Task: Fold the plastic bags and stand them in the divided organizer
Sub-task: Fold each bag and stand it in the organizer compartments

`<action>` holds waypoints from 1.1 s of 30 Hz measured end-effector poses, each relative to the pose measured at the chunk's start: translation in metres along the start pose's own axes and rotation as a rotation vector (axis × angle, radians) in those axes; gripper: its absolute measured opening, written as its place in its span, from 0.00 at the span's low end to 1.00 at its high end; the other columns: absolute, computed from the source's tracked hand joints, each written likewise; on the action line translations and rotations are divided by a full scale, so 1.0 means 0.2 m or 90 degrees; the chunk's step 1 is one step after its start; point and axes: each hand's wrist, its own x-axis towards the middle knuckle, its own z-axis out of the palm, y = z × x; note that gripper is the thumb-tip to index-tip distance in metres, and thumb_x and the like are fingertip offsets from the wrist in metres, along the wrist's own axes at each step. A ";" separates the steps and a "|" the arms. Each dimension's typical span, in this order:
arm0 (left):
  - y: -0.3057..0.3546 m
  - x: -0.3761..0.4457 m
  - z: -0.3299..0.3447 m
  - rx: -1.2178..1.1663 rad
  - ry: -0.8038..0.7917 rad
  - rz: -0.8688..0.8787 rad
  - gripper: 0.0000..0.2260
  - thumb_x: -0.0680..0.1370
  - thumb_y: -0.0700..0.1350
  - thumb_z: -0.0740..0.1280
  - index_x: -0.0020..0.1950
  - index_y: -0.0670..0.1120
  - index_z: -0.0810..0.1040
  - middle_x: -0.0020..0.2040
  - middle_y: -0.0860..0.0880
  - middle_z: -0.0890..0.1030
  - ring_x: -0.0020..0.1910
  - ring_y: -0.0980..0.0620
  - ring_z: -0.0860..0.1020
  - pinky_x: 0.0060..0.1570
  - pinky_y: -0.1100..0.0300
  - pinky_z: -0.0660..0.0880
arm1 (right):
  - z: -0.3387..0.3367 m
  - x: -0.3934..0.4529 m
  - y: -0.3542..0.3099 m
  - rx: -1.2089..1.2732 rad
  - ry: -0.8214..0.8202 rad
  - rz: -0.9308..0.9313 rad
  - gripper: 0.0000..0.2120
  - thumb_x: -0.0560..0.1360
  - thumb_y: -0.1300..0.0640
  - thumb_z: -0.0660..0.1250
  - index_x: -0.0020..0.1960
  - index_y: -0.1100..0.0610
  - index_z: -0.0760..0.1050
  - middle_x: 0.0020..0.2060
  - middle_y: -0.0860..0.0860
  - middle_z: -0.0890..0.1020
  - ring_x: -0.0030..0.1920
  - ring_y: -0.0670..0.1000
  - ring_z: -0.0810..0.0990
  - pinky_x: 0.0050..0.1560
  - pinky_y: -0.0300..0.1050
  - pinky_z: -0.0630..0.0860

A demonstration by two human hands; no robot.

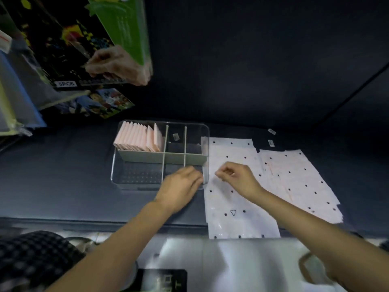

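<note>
A clear divided organizer (117, 175) stands on the dark table. Its back-left compartment holds several folded pink bags (139, 138) standing upright. To its right lie flat white plastic bags with black dots (233, 199), and a second stack (299, 182) lies further right. My left hand (181, 187) rests at the organizer's front-right corner, fingers curled at the edge of the top bag. Fingers pinched, my right hand (237, 177) sits on that bag's left part. Whether either hand grips the bag is blurred.
Another person's hand (117, 66) holds colourful boxes and a green package at the upper left, above the table. Small labels (271, 142) lie behind the bags. The table's front edge runs just below the bags, which overhang it.
</note>
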 end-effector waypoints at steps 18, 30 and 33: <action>0.23 -0.27 0.43 -0.058 -0.236 -0.054 0.08 0.79 0.48 0.64 0.53 0.51 0.82 0.61 0.55 0.79 0.63 0.56 0.74 0.59 0.63 0.70 | -0.22 -0.59 0.69 -0.245 -0.150 -0.060 0.08 0.78 0.57 0.64 0.52 0.58 0.80 0.59 0.48 0.80 0.62 0.43 0.74 0.63 0.29 0.64; 0.31 0.07 0.12 -0.587 -0.313 -0.305 0.02 0.75 0.37 0.69 0.45 0.42 0.81 0.33 0.41 0.70 0.34 0.49 0.69 0.37 0.62 0.69 | -0.65 -0.32 0.37 0.028 -0.312 0.092 0.08 0.67 0.60 0.76 0.35 0.51 0.78 0.31 0.45 0.79 0.34 0.41 0.76 0.39 0.29 0.70; 0.31 0.09 0.11 -0.575 -0.254 -0.336 0.02 0.74 0.36 0.69 0.44 0.42 0.80 0.38 0.41 0.78 0.40 0.49 0.75 0.44 0.62 0.74 | -0.65 -0.24 0.38 0.028 -0.317 0.138 0.11 0.66 0.57 0.77 0.32 0.52 0.76 0.25 0.41 0.72 0.28 0.41 0.69 0.36 0.31 0.66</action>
